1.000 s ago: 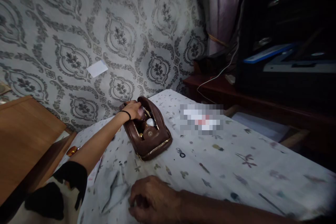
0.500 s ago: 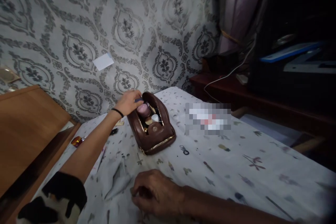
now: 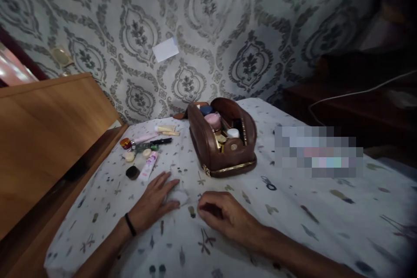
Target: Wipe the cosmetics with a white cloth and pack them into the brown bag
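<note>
My left hand [image 3: 152, 202], a dark band on its wrist, lies palm down with its fingers spread on the patterned sheet. A thin whitish thing [image 3: 177, 197] shows beside its thumb and fingers; I cannot make out its kind. To the right, my right hand [image 3: 228, 217] rests curled on the sheet, its fingertips turned in and hidden. Beyond both hands stands a brown makeup bag [image 3: 224, 156], its zip open. Inside it are a pink-lidded container [image 3: 213, 120], a dark blue round item [image 3: 206, 110] and a white cap [image 3: 233, 133].
Left of the bag lie a pink-and-white tube [image 3: 150, 165], a dark jar [image 3: 132, 172], an amber jar [image 3: 125, 143], a black pen-like tube [image 3: 161, 141] and several other cosmetics. A wooden board [image 3: 58, 126] borders the left side. A patterned wall [image 3: 208, 21] rises behind.
My left hand has left the bag's opening, come back toward me and opened flat on the sheet. My right hand stays curled. The view has shifted, showing more cosmetics at the left.
</note>
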The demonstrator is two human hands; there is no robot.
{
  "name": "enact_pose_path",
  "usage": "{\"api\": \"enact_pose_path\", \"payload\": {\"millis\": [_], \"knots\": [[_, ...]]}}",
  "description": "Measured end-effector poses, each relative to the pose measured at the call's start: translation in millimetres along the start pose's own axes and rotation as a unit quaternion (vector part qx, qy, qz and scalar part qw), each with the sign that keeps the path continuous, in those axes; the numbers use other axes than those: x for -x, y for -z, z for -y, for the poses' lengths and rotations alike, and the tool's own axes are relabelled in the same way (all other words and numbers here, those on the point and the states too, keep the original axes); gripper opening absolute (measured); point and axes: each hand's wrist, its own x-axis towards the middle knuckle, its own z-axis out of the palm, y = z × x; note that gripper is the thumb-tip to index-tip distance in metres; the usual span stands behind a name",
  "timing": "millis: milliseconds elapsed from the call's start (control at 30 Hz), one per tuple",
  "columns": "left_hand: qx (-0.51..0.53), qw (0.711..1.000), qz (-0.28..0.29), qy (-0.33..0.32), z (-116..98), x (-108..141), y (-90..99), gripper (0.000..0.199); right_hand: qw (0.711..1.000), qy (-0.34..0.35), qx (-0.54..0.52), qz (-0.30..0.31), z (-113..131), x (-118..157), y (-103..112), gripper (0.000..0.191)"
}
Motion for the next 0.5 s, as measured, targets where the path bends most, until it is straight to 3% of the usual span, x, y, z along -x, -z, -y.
{"api": "enact_pose_path", "payload": {"millis": [67,133,300,500], "knots": [[0.032,0.998,-0.059,-0.001,-3.7,7.1,-6.5,0.029,0.999,-0.031,0.008,0.014,3.0,-2.3,0.1,0.019],[0.062,0.993,-0.101,-0.006,-7.6,8.0,-8.1,0.019,0.998,-0.052,0.028,0.03,6.8,-5.9,0.2,0.017],[0.104,0.98,-0.167,0.003,-4.9,4.5,-7.9,0.02,0.996,-0.073,0.032,0.038,16.3,-29.0,-5.4,0.014],[0.173,0.956,-0.232,0.051,14.2,-1.7,-4.2,0.015,0.994,-0.101,-0.049,0.006,10.0,-72.7,-37.7,0.012]]}}
